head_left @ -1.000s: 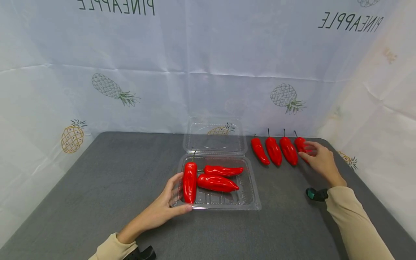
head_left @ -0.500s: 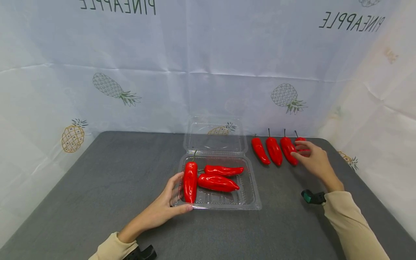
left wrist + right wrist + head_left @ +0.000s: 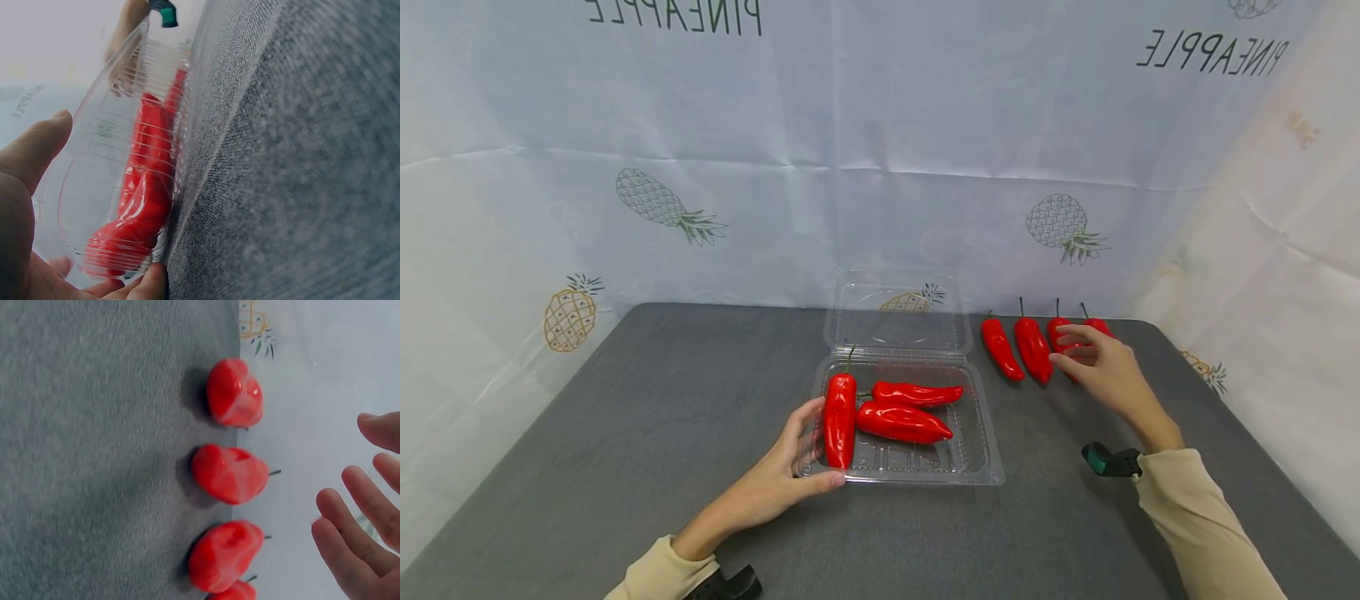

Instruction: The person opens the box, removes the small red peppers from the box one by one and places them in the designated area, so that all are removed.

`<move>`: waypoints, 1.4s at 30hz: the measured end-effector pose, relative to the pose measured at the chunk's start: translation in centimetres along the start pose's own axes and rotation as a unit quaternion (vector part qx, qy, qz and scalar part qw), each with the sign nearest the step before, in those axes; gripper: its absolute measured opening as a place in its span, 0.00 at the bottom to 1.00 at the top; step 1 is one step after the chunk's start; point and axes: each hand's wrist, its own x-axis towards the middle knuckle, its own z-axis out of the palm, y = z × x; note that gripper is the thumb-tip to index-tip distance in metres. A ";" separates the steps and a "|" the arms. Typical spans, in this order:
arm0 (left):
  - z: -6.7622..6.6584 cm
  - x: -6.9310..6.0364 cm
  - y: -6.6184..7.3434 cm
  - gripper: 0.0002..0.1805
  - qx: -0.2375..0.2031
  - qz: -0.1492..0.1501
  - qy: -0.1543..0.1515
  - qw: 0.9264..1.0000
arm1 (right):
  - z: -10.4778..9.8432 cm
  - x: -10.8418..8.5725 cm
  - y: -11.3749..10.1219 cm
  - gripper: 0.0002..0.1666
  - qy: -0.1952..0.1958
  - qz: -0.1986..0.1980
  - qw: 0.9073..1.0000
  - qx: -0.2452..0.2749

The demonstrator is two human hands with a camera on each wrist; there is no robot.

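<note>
Four peppers (image 3: pixel 1033 350) lie on the table (image 3: pixel 925 542), stems toward the back edge, long axes running front to back; the right grip (image 3: pixel 1105 371), loose-fingered and holding nothing, hangs over the third from the left. The left grip (image 3: pixel 775 471) grasps the box (image 3: pixel 970 458), beside one lengthwise pepper; two more lie crosswise, tips right

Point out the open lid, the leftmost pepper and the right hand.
open lid (image 3: pixel 895 328): head view, middle of its clear panel
leftmost pepper (image 3: pixel 839 422): head view, middle of its red body
right hand (image 3: pixel 1108 370): head view, back of the hand
</note>
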 end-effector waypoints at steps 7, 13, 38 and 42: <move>0.0 0.0 0.0 0.51 0.000 -0.002 0.000 1.000 | 0.4 -0.1 -1.4 0.27 -0.009 -0.022 1.000 0.012; 0.0 0.0 0.0 0.51 0.000 0.002 0.000 1.000 | 0.7 -0.2 -2.3 0.27 -0.024 -0.027 0.999 0.011; -0.1 0.0 -0.2 0.52 -0.003 0.014 -0.003 1.000 | 2.8 -1.2 -6.6 0.27 -0.064 -0.059 0.996 0.033; -0.1 0.0 -0.1 0.52 -0.004 0.012 -0.004 1.000 | 3.3 -1.4 -7.3 0.27 -0.074 -0.063 0.994 0.042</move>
